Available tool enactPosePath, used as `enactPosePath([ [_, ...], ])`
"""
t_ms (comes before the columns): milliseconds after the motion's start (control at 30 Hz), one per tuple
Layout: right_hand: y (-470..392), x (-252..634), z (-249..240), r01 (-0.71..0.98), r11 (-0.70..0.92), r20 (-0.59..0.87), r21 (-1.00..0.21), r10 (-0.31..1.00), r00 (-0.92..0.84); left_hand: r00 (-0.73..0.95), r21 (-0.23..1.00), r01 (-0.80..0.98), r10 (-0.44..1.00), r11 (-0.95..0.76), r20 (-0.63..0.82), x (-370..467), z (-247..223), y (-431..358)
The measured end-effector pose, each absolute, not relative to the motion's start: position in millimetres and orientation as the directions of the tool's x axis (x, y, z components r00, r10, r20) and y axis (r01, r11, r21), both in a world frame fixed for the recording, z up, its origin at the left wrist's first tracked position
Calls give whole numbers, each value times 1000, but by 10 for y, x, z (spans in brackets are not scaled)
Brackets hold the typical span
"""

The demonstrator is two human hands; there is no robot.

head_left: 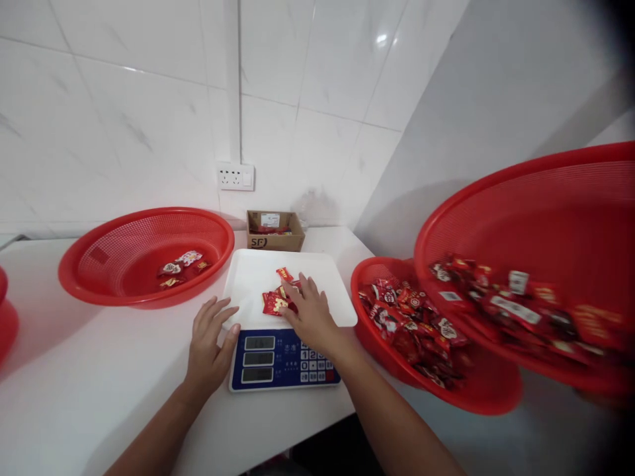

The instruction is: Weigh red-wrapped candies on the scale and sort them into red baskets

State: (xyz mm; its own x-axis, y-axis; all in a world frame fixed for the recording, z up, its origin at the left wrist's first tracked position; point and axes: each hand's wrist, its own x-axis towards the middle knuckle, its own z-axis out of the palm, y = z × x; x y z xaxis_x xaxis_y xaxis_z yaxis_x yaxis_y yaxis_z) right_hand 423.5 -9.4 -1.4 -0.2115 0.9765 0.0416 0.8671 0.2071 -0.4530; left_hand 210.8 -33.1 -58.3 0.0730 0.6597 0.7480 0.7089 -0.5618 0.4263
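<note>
Red, gold-printed packets [274, 303] lie partly under the right hand [313, 318], both hands' fingers [204, 316] spread.

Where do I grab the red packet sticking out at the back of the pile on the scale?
I'd pinch the red packet by its far end, coming from above and the left. That end looks uncovered on the white tray, while the right hand reaches over the pile from the right.

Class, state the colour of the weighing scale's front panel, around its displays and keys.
The front panel is blue, best seen in the head view.
</note>
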Motion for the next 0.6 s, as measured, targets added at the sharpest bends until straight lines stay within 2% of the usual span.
enactPosePath([
  [133,-43,4178,21,860,254,-30,-442,954,-297,79,425,702,657,-571,750,2110,-576,-333],
  [267,-82,4234,64,838,244,-13,-488,958,-286,82,429,699,660,-572,747,2112,-577,-336],
  [333,-142,4354,108,823,222,42,-522,971,-236,82,430,698,660,-572,747,2112,-579,-335],
  [433,-254,4708,181,791,242,227,-562,965,-134,72,440,690,660,-574,748,2113,-584,-330],
  [500,-327,5041,204,812,215,337,-542,941,-25,66,448,685,662,-574,746,2113,-588,-325],
  [567,-395,5391,190,871,89,338,-484,937,92,67,455,681,667,-574,742,2112,-593,-321],
  [600,-425,5552,171,893,15,272,-449,955,121,69,456,679,668,-576,741,2112,-595,-319],
])
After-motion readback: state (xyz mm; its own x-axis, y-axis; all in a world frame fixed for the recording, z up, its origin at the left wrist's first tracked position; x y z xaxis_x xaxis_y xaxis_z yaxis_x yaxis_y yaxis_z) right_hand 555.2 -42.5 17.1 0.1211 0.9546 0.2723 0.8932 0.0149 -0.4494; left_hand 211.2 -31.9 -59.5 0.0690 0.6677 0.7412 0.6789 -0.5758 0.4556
